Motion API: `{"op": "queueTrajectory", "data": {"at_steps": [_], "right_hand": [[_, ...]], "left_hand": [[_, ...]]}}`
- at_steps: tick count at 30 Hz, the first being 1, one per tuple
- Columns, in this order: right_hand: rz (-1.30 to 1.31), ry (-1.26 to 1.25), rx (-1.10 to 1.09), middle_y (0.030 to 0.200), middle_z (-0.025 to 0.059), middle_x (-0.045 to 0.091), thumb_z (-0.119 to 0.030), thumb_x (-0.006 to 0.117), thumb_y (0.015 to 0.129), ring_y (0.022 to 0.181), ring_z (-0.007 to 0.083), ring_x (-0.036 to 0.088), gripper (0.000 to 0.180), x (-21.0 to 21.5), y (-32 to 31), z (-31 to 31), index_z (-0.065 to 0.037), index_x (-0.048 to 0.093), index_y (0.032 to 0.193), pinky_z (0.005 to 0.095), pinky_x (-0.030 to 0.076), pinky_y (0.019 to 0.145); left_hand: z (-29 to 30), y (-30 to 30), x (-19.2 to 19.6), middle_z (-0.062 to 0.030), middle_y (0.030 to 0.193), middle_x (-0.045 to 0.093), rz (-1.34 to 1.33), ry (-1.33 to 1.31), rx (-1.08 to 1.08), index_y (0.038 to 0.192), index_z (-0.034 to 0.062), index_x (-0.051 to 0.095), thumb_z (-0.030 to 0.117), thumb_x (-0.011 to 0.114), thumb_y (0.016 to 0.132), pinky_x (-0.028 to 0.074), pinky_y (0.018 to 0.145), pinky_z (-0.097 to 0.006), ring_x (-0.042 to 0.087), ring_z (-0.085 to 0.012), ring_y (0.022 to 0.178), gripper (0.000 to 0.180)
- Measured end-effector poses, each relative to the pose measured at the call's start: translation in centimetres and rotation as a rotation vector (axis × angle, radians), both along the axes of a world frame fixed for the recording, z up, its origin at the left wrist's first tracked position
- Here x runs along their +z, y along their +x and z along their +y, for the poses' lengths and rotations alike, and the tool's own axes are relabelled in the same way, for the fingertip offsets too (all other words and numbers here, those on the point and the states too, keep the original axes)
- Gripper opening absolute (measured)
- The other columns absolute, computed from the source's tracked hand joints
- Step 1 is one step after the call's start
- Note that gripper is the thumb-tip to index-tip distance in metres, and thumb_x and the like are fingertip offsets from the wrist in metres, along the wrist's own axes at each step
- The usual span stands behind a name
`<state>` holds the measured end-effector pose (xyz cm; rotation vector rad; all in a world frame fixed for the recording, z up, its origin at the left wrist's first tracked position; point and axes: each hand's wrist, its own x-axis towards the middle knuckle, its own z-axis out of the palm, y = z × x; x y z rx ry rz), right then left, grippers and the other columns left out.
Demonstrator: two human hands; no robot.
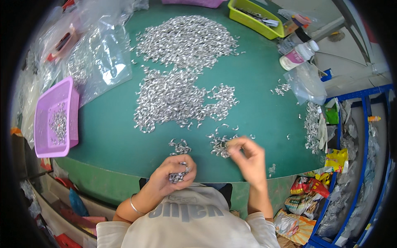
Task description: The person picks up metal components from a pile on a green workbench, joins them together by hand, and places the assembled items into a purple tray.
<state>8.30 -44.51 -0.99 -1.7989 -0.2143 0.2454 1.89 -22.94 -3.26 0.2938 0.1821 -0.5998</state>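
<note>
Close to the table's near edge, my left hand (172,173) is curled around a clump of small curved silver metal pieces (179,175). A few more such pieces (180,146) lie on the green table just beyond it. My right hand (249,159) reaches to a small pile of the same pieces (219,146), thumb and forefinger pressed together at its right side. Whether a piece sits in that pinch is too small to make out. Farther off, a large heap of these pieces (186,41) spreads into a second heap (169,97) nearer to me.
At the left edge stands a purple plastic basket (75,120) with some metal pieces inside. Clear plastic bags (105,62) cover the far left. A yellow-green tray (256,25), a white bottle (298,56) and more loose pieces (312,128) line the right side, beside a blue rack (364,140).
</note>
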Motion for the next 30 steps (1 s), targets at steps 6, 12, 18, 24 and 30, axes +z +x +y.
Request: {"op": "queueTrajectory", "data": {"at_steps": [6,12,18,24,30], "right_hand": [[-0.245,-0.458,-0.353,0.081,0.0009,0.059,-0.004,0.060,0.079,0.066,0.0071,0.047,0.017,-3.5,9.4,-10.6,0.000,0.061,0.095,0.0228,0.041,0.062],[-0.647,-0.822,-0.393,0.082,0.0119,0.058,-0.005,0.064,0.072,0.079,0.0280,0.052,0.021,-5.3,16.0,-11.2,0.000,0.061,0.092,0.0376,0.042,0.072],[-0.192,-0.463,-0.343,0.077,0.0083,0.061,-0.006,0.062,0.077,0.071,0.0137,0.054,0.015,-3.7,14.8,-9.5,0.002,0.061,0.089,0.0254,0.042,0.067],[0.357,0.302,0.004,0.082,0.0084,0.062,-0.008,0.056,0.083,0.070,0.0103,0.055,0.014,1.2,6.5,-5.5,0.003,0.059,0.091,0.0206,0.041,0.063],[0.505,0.437,0.136,0.089,0.0085,0.062,0.000,0.054,0.084,0.082,0.0115,0.057,0.013,1.9,2.9,-3.9,0.004,0.058,0.096,0.0244,0.044,0.073]], "left_hand": [[-0.9,1.2,0.1,-0.0134,0.068,0.050,-0.169,0.145,-0.003,0.082,-0.0058,0.050,0.005,0.041,0.072,0.024,0.036,-0.021,0.034,-0.0085,0.041,0.017],[-2.9,2.4,-0.1,-0.0119,0.068,0.051,-0.201,0.267,0.065,0.078,-0.0048,0.053,0.020,0.045,0.089,0.023,0.036,-0.020,0.035,-0.0078,0.040,0.029],[-4.7,4.3,1.5,-0.0044,0.068,0.052,-0.014,0.428,0.029,0.090,-0.0057,0.060,0.018,0.048,0.091,0.024,0.038,-0.019,0.037,-0.0064,0.045,0.027],[-6.8,6.5,2.2,-0.0050,0.070,0.053,-0.112,0.612,0.100,0.099,-0.0036,0.060,0.011,0.051,0.088,0.026,0.039,-0.018,0.038,-0.0066,0.048,0.020],[-7.4,6.7,3.4,-0.0051,0.072,0.058,-0.246,0.806,0.105,0.100,-0.0043,0.060,0.002,0.056,0.082,0.029,0.041,-0.017,0.043,-0.0056,0.051,0.019]]}}
